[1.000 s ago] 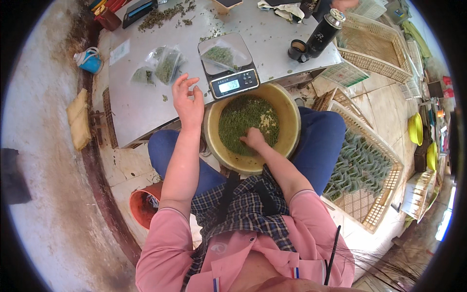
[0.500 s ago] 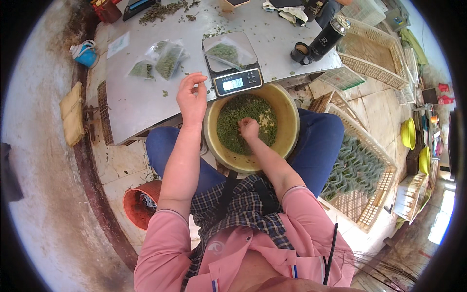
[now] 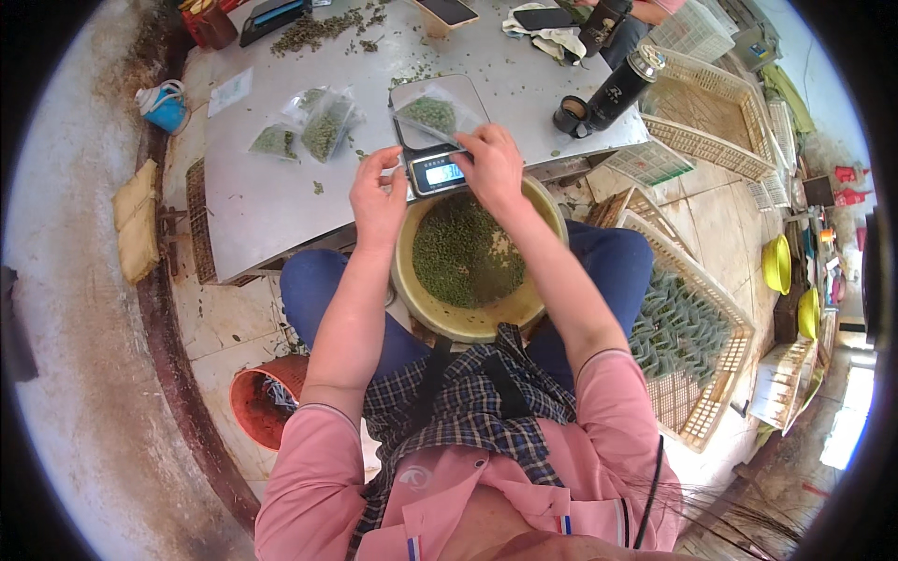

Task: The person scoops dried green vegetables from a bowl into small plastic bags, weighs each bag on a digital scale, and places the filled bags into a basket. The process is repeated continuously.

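A clear plastic bag of small green buds or leaves lies on the pan of a digital scale, which stands at the table's near edge with its display lit. My right hand reaches over the scale, its fingers pinched together at the bag's near corner; what they hold is hidden. Left of the scale, my left hand hovers with loosely bent fingers apart and nothing visible in them. Between my knees sits a yellow basin, partly filled with loose green pieces.
More filled plastic bags lie left on the metal table. A black thermos and its cup stand at the right. Plastic crates are on the floor at right, an orange-red bucket at left. Another person sits across the table.
My right hand has risen from the green pieces in the basin to the bag on the scale. My left hand has moved slightly down and stays beside the scale.
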### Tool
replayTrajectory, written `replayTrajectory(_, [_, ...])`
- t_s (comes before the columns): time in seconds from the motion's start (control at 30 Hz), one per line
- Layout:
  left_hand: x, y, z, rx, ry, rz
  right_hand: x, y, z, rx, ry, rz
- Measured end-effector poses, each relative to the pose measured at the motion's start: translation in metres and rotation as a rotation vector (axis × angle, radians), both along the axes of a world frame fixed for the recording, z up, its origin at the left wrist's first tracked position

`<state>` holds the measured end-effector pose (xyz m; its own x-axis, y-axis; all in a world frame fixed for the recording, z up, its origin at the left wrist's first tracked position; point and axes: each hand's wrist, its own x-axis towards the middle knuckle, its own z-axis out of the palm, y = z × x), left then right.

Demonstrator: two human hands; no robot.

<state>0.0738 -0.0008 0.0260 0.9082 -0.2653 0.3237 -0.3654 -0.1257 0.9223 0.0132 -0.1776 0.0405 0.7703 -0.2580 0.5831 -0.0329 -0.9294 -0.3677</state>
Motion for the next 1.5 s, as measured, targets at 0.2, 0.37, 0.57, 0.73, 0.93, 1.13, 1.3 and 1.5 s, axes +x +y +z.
replayTrajectory(0.2, [0.000, -0.003, 0.012, 0.209, -0.350, 0.086, 0.021, 0.011, 0.076, -0.262, 0.002, 0.333])
replayTrajectory(0.37, [-0.024, -0.007, 0.018, 0.141, 0.050, -0.226, -0.020, 0.024, 0.111, -0.323, 0.377, 0.453])
replayTrajectory(0.57, [-0.063, -0.006, 0.015, 0.214, 0.220, -0.446, -0.046, 0.021, 0.120, -0.076, 1.021, 0.433])
replayTrajectory(0.73, [-0.092, -0.003, -0.007, 0.157, 0.269, -0.459, -0.073, 0.013, 0.107, 0.132, 1.092, 0.476])
replayTrajectory(0.93, [-0.115, -0.002, 0.001, 0.076, 0.253, -0.520, -0.125, 0.027, 0.109, 0.157, 0.920, 0.362])
replayTrajectory(1.13, [-0.135, -0.024, 0.010, 0.302, -0.061, -0.526, -0.204, 0.010, 0.102, 0.236, 0.159, 0.201])
replayTrajectory(1.3, [-0.176, -0.043, 0.052, 0.229, 0.211, -0.830, -0.256, -0.005, 0.077, 0.455, 0.162, 0.114])
replayTrajectory(1.5, [-0.182, -0.081, 0.055, 0.256, 0.147, -1.057, -0.383, -0.030, 0.063, 0.540, -0.141, -0.465])
